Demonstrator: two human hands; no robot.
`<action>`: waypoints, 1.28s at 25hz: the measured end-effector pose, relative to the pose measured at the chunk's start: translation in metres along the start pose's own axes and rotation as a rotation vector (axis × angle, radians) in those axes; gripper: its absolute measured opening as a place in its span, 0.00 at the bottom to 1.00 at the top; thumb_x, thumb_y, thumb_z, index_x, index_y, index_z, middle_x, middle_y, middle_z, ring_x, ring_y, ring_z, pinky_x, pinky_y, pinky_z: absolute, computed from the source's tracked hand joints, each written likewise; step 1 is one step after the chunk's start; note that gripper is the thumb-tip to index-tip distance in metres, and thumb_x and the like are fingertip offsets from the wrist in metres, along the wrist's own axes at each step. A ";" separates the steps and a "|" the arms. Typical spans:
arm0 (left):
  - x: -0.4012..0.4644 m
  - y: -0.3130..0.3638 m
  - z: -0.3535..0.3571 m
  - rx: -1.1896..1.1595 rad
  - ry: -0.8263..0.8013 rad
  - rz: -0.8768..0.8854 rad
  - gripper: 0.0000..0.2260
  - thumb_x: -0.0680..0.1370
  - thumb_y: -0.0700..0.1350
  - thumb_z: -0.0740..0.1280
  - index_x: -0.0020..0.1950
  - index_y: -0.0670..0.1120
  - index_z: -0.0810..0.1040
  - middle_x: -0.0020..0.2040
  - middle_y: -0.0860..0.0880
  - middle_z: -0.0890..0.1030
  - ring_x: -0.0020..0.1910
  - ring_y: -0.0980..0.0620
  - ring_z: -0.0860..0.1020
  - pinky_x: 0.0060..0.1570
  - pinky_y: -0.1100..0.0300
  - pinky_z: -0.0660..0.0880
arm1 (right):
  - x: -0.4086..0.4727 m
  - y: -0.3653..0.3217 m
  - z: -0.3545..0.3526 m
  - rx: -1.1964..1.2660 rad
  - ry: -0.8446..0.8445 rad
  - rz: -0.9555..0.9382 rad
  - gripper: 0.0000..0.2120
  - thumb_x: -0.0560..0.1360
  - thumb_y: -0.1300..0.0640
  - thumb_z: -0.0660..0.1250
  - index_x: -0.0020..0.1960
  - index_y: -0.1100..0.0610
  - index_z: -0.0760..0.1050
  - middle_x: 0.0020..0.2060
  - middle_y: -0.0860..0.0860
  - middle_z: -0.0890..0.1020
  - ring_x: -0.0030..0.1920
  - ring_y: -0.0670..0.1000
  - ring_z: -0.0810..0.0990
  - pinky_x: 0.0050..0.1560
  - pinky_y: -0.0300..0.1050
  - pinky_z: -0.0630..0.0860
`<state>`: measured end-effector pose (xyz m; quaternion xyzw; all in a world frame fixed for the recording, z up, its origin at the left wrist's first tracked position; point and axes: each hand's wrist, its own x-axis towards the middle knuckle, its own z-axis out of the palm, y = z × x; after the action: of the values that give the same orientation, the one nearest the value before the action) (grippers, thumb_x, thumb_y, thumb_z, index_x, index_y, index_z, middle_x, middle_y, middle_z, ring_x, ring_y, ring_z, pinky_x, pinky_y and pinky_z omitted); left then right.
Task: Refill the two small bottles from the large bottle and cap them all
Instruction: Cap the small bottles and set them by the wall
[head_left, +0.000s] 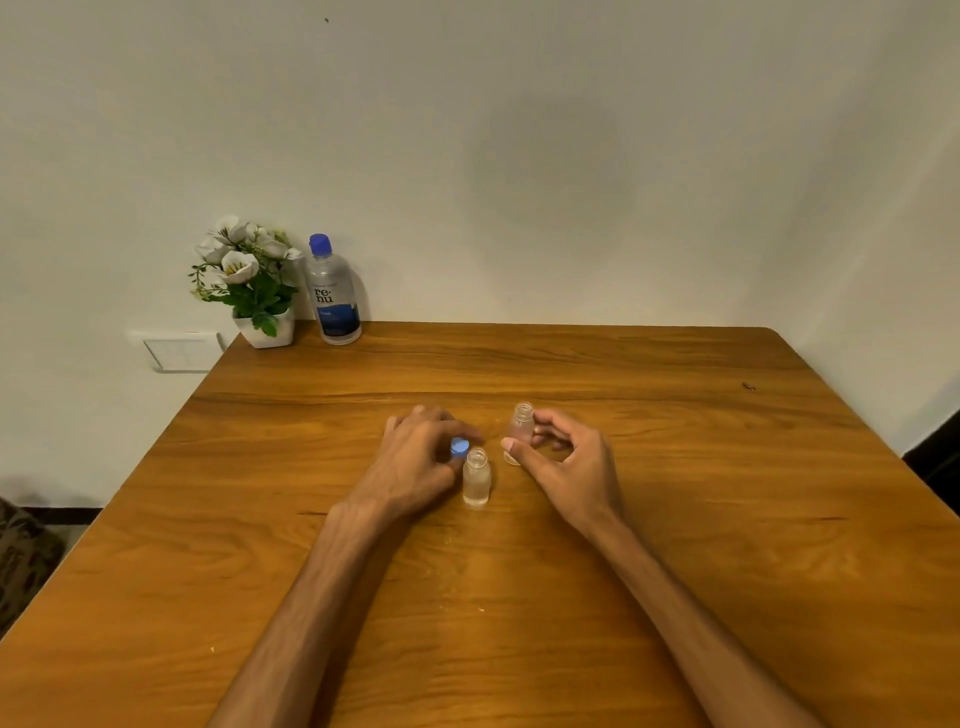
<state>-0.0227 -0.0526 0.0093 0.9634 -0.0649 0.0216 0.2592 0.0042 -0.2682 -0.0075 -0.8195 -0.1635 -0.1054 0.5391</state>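
Note:
Two small clear bottles stand uncapped at the middle of the wooden table (675, 467). The nearer small bottle (476, 480) stands just right of my left hand (415, 462), whose fingertips pinch a small blue cap (459, 446). My right hand (566, 467) curls around the farther small bottle (521, 428), thumb in front and fingers behind it. The large bottle (333, 293), with a blue cap on and a blue label, stands at the table's far left corner, well away from both hands.
A white pot of white flowers (249, 283) stands left of the large bottle against the wall. A wall switch plate (179, 353) sits beyond the table's left edge. A tiny dark speck (748, 386) lies at the far right.

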 end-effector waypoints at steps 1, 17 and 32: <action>0.002 0.001 0.000 -0.013 0.019 -0.003 0.14 0.81 0.47 0.70 0.66 0.57 0.81 0.65 0.54 0.79 0.64 0.57 0.70 0.63 0.53 0.63 | 0.003 0.001 -0.001 0.006 -0.001 -0.002 0.15 0.72 0.54 0.80 0.58 0.51 0.83 0.48 0.41 0.86 0.49 0.40 0.84 0.48 0.34 0.80; 0.028 0.067 -0.034 -0.190 0.314 0.042 0.12 0.74 0.58 0.78 0.48 0.51 0.85 0.42 0.57 0.83 0.40 0.60 0.79 0.37 0.67 0.74 | 0.002 0.006 0.013 0.070 0.207 -0.193 0.25 0.71 0.42 0.75 0.66 0.47 0.78 0.53 0.43 0.85 0.46 0.45 0.85 0.41 0.52 0.85; 0.034 0.073 -0.025 -0.046 0.202 0.205 0.04 0.76 0.46 0.71 0.50 0.52 0.83 0.51 0.55 0.79 0.50 0.58 0.76 0.50 0.56 0.74 | 0.005 0.019 0.012 0.117 0.212 -0.171 0.27 0.71 0.39 0.74 0.65 0.53 0.82 0.56 0.47 0.86 0.50 0.46 0.85 0.42 0.51 0.85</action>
<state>0.0010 -0.1064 0.0699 0.9384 -0.1368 0.1434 0.2829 0.0158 -0.2638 -0.0267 -0.7539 -0.1808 -0.2271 0.5893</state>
